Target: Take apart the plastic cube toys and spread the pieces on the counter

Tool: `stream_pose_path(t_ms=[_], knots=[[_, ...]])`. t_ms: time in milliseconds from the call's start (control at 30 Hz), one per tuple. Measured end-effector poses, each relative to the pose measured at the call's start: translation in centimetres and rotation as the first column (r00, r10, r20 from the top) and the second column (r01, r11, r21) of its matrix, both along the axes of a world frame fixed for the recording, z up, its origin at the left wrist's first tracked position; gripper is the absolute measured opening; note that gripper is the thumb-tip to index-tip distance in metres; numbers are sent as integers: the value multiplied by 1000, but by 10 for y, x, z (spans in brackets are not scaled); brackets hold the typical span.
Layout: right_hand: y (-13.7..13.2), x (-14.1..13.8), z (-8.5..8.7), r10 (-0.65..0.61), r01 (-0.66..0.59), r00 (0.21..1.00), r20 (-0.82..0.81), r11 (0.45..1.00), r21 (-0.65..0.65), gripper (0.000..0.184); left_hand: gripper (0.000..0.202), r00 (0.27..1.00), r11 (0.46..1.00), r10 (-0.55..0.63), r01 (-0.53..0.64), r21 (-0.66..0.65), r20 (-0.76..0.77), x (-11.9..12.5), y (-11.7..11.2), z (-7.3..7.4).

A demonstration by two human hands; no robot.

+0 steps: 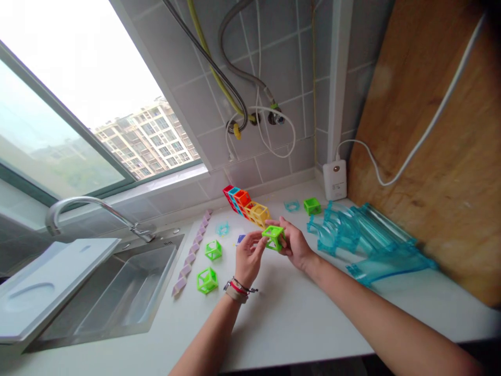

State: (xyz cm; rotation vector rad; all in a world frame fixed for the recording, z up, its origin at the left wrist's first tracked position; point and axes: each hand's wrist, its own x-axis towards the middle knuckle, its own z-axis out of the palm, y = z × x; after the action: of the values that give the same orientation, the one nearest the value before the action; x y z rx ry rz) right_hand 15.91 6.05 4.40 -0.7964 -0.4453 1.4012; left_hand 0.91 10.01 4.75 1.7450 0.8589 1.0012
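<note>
Between my two hands is a green open-frame cube [274, 237], raised a little above the white counter [274, 313]. My left hand [248, 256] pinches its left side, and my right hand [294, 241] grips it from the right. Just beyond my fingers lies a joined row of frame cubes [242, 201] in red, blue and orange, with yellow frame cubes [258, 213] at its near end. A dark blue piece [240, 239] is partly hidden behind my left hand. Two more green frame cubes, one farther [213, 250] and one nearer [207, 280], rest to the left.
Clear blue track pieces [364, 230] are piled at right near a wooden panel [430, 130]. Another green cube [312, 206] and small blue pieces [291, 206] sit at the back. A lilac zigzag strip [191, 256] runs beside the sink [129, 282]. A white box [335, 180] stands in the corner.
</note>
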Motion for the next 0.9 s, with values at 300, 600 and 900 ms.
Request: stream_pose_path(t_ms=[300, 600, 900], knots=[[-1, -4, -8, -115, 105, 966, 232, 993, 57, 35, 25, 993, 993, 68, -59, -97, 92, -16, 10, -9], [2, -3, -12, -228, 217, 876, 426, 973, 73, 24, 25, 977, 995, 89, -76, -71, 194, -13, 2, -7], [5, -4, -16, -260, 242, 810, 525, 965, 105, 31, 24, 978, 995, 87, -77, -56, 187, -14, 3, -10]])
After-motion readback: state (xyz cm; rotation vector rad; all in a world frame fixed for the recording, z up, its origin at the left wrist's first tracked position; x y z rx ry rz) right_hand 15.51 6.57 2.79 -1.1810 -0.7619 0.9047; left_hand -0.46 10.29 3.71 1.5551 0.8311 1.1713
